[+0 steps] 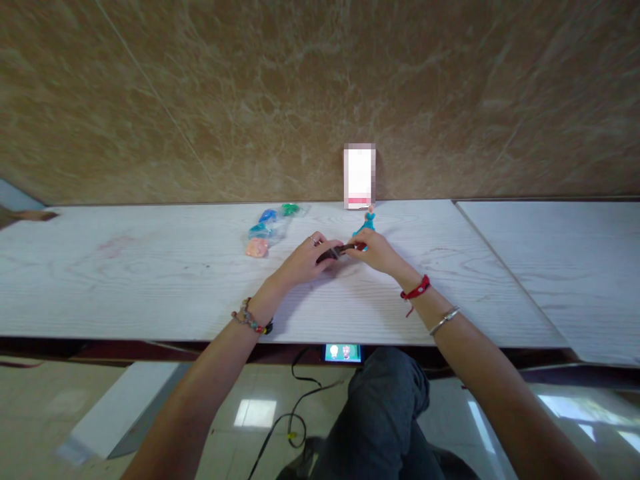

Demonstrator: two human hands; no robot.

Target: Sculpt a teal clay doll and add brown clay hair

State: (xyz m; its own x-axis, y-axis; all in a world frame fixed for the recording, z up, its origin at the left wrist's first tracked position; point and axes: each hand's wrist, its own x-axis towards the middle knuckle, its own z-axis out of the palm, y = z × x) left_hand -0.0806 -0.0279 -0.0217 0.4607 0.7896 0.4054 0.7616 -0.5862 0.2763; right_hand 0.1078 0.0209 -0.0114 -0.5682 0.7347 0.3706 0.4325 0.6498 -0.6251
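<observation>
Brown piece point(328, 255): L hand point(305, 260) w/ fingers gripping one end, R hand point(379, 252) w/ fingers pinching other; blue fig. point(369, 221) just beyond R hand.

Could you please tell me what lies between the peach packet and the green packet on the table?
In the head view, a light-blue packet and a darker blue packet lie between them.

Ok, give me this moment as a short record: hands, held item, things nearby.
Left hand: gripping the thick end of the dark brown piece
Right hand: pinching its thinner end
Held item: exact shape partly hidden by fingers
Beyond right hand: blue figure, partly covered
Left of hands: peach, teal, blue and green lumps
Surface: white table
</observation>
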